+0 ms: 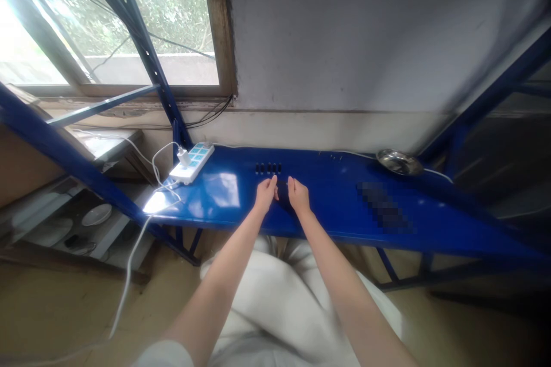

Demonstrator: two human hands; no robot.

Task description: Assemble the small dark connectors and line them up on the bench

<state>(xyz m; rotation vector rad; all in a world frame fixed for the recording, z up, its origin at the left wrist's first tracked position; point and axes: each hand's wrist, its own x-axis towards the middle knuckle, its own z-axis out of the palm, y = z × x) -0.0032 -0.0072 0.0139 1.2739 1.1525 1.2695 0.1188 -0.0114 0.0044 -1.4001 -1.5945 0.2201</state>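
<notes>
My left hand (266, 193) is held just above the blue table, its thumb and fingers pressed together in a pinch. Beside it, a short gap away, my right hand (298, 192) pinches too, and a tiny light tip seems to show at its fingers. Whatever either hand holds is too small to make out. Several small black pieces with pale ends (268, 168) stand or lie in a short row on the table, just beyond my left fingertips. A dark patch, perhaps shadow, shows between the hands.
The blue table (331, 206) runs along the wall. A white power strip (192, 163) with a plugged-in charger (183, 157) lies left, its cable trailing down. A shiny metal dish (399, 161), tiny pieces (336, 157) and a pixelated dark object (383, 206) are right. Blue posts (142, 40) flank the table.
</notes>
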